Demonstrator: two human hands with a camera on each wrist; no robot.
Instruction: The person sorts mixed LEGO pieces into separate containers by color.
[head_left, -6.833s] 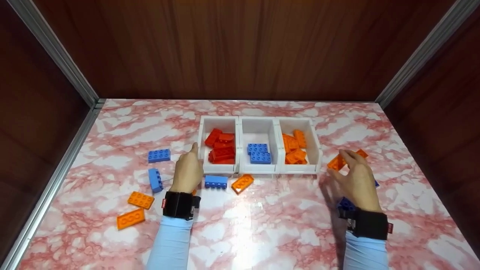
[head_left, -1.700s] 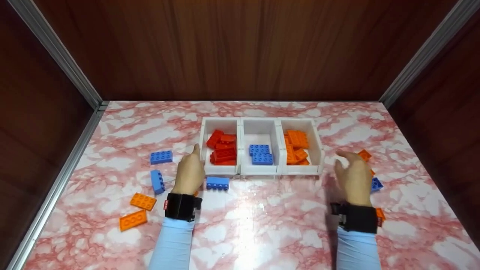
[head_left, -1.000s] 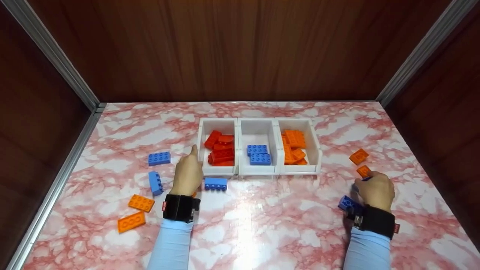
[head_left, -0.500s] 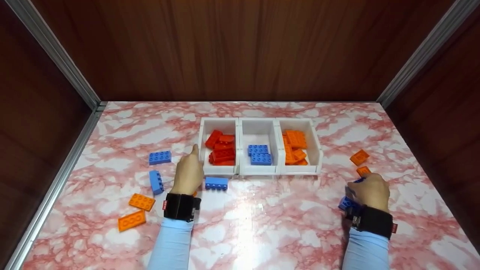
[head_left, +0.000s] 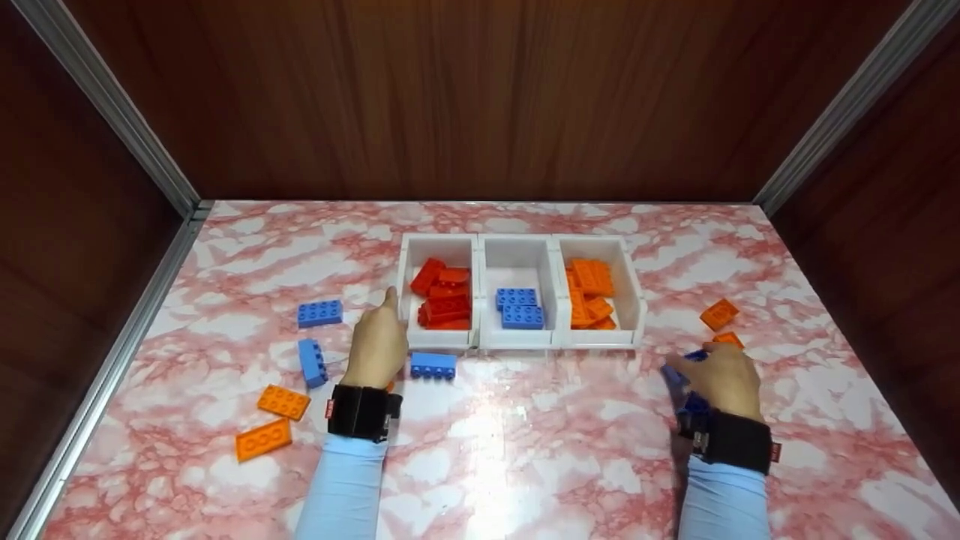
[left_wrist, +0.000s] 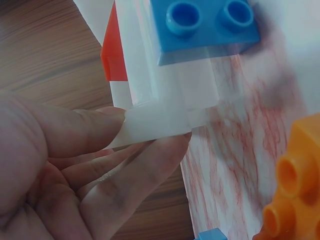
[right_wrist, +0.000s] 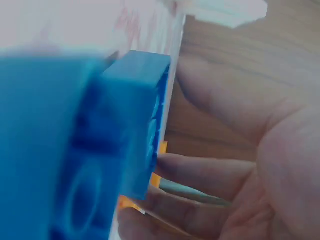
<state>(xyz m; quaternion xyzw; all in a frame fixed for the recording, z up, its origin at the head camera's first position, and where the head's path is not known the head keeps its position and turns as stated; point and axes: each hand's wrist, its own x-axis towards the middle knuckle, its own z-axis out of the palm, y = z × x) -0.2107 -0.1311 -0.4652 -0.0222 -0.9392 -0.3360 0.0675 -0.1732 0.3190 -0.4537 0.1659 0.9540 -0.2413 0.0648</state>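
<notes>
Right hand had drawn slightly nearer the white tray over the last half second, a blue block coming with it. Its grip, thumb against fingers, pinched that block, right of the tray and a little nearer the wearer. Block seemed freed from its resting place but not yet in any compartment; two others like it lay in the tray's middle one. Left hand hadn't moved, pinching the tray's left end.
</notes>
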